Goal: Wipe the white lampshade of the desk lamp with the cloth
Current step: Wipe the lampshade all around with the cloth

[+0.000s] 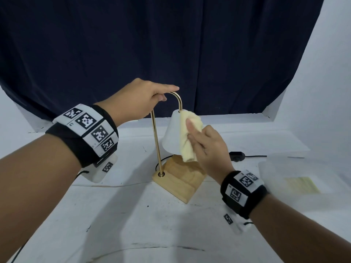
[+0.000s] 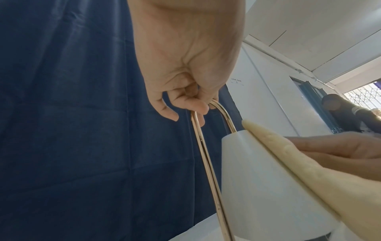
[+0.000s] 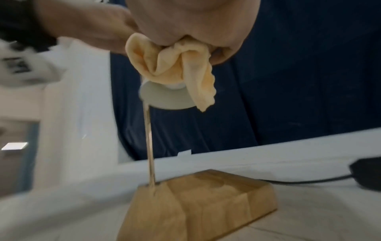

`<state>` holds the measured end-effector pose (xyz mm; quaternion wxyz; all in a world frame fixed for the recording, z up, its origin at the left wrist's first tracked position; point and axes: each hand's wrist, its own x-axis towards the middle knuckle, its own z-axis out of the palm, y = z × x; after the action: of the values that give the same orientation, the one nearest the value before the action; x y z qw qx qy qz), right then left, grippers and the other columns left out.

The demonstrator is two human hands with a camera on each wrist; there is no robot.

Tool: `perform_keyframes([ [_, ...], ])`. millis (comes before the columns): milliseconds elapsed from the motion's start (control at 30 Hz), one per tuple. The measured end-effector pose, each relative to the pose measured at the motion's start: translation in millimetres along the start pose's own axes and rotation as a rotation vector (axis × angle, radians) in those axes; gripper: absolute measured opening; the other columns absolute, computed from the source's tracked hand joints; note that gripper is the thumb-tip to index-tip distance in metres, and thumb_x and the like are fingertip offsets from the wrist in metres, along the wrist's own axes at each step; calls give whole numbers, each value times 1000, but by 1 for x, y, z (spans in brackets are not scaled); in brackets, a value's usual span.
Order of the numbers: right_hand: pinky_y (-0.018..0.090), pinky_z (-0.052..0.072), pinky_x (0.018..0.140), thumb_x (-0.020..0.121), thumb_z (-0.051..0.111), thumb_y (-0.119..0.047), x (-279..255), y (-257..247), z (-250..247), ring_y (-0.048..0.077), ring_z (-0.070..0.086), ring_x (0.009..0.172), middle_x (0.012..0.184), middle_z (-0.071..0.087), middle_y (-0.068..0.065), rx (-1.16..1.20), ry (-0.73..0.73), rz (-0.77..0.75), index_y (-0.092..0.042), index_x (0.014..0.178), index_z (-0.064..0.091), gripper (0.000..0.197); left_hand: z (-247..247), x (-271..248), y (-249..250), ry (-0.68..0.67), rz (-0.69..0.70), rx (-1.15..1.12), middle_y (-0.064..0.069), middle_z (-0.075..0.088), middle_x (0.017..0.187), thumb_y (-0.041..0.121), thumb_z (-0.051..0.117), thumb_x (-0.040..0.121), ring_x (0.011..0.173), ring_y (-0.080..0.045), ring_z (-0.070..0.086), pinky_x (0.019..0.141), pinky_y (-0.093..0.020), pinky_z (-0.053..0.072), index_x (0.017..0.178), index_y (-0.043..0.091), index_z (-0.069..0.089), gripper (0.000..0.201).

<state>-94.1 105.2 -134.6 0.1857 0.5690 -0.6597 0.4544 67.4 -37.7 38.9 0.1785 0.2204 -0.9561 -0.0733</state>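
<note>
Head view, left hand [image 1: 140, 103]: at 10 o'clock of the lampshade, fingers curled around the top bend of the brass arm [image 1: 156, 137], index finger lying straight along the arch.
Brass arm: rises upright from the wooden base [image 1: 180, 179], bends over and drops into the top of the shade.
Lampshade [image 1: 171, 135]: white cone hanging at frame centre, above the base, its right side covered by the cloth.
Cloth [image 1: 188, 137]: pale yellow, bunched, lying against the shade from its top to below its rim, loose end dangling.
Right hand [image 1: 207, 149]: at 3 o'clock of the shade, fingers nearly straight and pressing the cloth on the shade; the blurred right wrist view suggests the palm also pinches a fold, though that is hard to confirm.
Switch and cord [image 1: 237, 155]: black, on the white table [image 1: 133, 215], at 3 o'clock of the base.
Backdrop [image 1: 152, 44]: dark blue curtain at 12 o'clock.
</note>
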Motion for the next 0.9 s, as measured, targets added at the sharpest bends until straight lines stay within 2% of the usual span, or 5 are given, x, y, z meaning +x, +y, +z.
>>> perform_keyframes([
  [133,39,43,58,101,53,-23,-5,-8,4,21,43,68,83,40,-3,-183,-31,-234,-23,143,62,43,4,0,-3,23,13,-11,15,73,125,23,47,113,64,-34,65,65,-39,61,147,53,53,46],
  [367,40,52,68,106,50,-29,-4,0,4,20,50,75,85,46,1,125,47,172,-35,152,46,47,6,1,-7,33,32,13,13,73,127,23,47,113,76,-37,72,72,-44,63,149,52,50,47],
  [600,5,37,86,107,43,-45,-8,-7,-1,-19,42,102,127,28,-5,276,-176,373,-67,146,23,49,15,-2,-17,83,76,-36,10,70,132,22,43,114,103,-10,69,92,-30,56,155,56,39,54],
  [767,5,31,92,107,43,-46,0,-12,-9,-14,38,108,130,37,-3,381,-267,457,-73,141,18,50,28,-15,-20,181,56,-96,5,63,112,12,47,112,83,-11,69,85,-28,58,161,51,29,66],
  [900,30,32,112,108,45,-41,4,-13,-19,11,40,126,129,46,-6,366,-300,446,-58,154,22,54,54,-31,-24,356,-5,-220,-1,63,97,10,56,108,76,-9,72,74,-5,52,161,41,38,63],
])
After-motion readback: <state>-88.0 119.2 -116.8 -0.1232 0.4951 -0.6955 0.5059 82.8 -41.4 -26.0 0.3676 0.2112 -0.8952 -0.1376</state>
